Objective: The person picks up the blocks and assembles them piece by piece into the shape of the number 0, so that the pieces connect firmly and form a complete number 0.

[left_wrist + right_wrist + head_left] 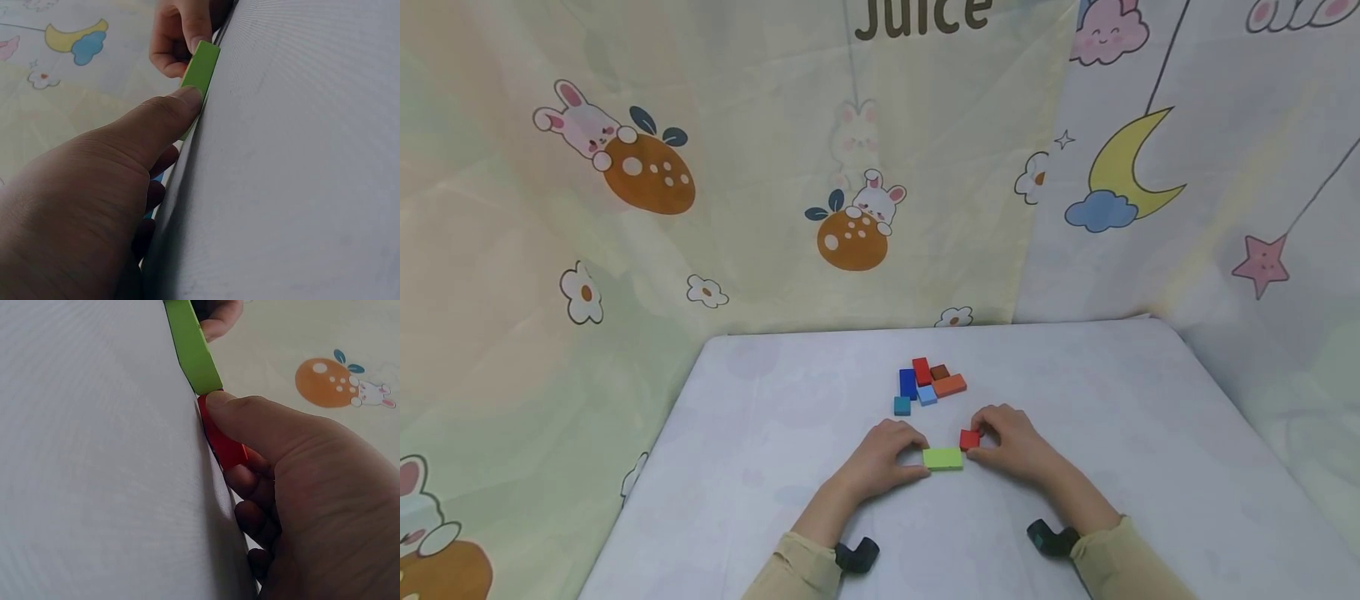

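On the table (pixel 775 433), green block (pixel 942 458) lies between both hands.

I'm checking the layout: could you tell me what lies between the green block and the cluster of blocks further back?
In the head view, only bare tablecloth and the small red block that the right hand pinches lie between the green block and the cluster.

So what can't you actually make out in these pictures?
- Head view: the left hand covers the left end of the green block.
- Head view: the right hand hides part of the small red block.
- Left wrist view: the thumb blocks the far pile of blocks.
- Both wrist views: the green block shows edge-on only.
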The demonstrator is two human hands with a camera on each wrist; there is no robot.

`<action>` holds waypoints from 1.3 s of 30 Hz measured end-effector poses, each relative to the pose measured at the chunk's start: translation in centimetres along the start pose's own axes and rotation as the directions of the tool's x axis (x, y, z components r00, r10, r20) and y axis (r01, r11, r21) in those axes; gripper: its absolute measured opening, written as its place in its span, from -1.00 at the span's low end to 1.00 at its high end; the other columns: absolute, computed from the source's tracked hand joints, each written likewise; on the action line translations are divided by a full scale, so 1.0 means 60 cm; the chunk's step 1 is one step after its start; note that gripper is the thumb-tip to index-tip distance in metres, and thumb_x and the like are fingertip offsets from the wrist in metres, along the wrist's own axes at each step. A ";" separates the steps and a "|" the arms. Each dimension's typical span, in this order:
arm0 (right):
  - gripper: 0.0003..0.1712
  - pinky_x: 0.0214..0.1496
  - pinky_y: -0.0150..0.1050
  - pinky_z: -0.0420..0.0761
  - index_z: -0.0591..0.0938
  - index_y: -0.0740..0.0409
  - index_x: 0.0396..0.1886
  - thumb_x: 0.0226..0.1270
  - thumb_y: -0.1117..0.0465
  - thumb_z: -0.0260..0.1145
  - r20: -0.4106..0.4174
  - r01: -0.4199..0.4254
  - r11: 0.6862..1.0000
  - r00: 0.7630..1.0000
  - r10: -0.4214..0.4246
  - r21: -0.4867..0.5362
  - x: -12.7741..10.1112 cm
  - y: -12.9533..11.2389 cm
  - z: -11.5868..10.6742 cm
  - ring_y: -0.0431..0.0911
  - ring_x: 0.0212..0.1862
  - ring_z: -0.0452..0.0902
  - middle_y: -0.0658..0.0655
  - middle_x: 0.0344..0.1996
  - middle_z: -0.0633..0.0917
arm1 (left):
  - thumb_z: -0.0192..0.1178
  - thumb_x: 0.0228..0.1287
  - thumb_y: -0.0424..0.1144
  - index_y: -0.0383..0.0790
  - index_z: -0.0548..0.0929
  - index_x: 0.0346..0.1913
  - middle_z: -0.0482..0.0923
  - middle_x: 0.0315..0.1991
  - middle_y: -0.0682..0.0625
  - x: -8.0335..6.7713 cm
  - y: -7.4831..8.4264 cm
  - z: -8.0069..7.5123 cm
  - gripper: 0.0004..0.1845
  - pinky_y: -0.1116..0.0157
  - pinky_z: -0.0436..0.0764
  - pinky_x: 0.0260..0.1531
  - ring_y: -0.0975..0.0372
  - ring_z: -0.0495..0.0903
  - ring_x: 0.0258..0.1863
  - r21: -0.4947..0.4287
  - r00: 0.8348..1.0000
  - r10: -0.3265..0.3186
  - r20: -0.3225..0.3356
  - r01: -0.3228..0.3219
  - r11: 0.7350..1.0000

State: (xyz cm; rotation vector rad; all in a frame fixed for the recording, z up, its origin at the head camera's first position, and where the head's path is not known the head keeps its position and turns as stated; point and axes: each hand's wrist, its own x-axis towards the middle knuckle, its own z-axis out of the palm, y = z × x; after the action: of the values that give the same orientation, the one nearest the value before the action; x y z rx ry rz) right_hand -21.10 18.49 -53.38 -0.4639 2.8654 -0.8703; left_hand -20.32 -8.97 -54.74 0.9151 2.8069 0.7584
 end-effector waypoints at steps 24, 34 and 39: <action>-0.56 0.06 -0.11 0.48 0.55 -0.20 -0.13 0.04 -0.12 0.54 -0.017 0.017 1.000 1.000 -0.017 -0.024 -0.002 0.001 0.001 -0.19 -0.06 0.39 -0.17 -0.21 0.55 | 0.30 0.21 0.21 0.30 0.60 0.06 0.57 -0.04 0.37 0.001 0.000 -0.002 -0.63 0.28 0.53 0.13 0.41 0.45 0.05 -0.010 1.000 -0.006 0.004 0.006 1.000; -0.54 0.04 -0.12 0.50 0.57 -0.17 -0.10 0.04 -0.13 0.54 -0.016 0.013 1.000 1.000 -0.013 -0.023 -0.004 -0.003 0.000 -0.18 -0.06 0.39 -0.15 -0.21 0.56 | 0.30 0.21 0.20 0.30 0.60 0.06 0.57 -0.03 0.37 -0.001 0.002 -0.005 -0.62 0.27 0.53 0.14 0.41 0.45 0.06 -0.019 1.000 -0.010 0.009 0.010 1.000; -0.55 0.03 -0.10 0.50 0.56 -0.17 -0.11 0.05 -0.13 0.53 -0.021 0.018 1.000 1.000 -0.019 -0.025 -0.003 -0.002 0.000 -0.18 -0.07 0.39 -0.14 -0.21 0.56 | 0.31 0.20 0.21 0.30 0.60 0.08 0.57 -0.02 0.37 -0.002 0.002 -0.006 -0.61 0.26 0.52 0.17 0.42 0.45 0.08 -0.019 1.000 -0.007 0.011 0.007 1.000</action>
State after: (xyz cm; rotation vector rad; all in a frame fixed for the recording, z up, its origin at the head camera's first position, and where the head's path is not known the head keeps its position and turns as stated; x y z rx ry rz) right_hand -20.88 18.45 -53.31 -0.4879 2.8992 -0.8481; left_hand -20.25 -9.13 -54.40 0.9029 2.7869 0.7753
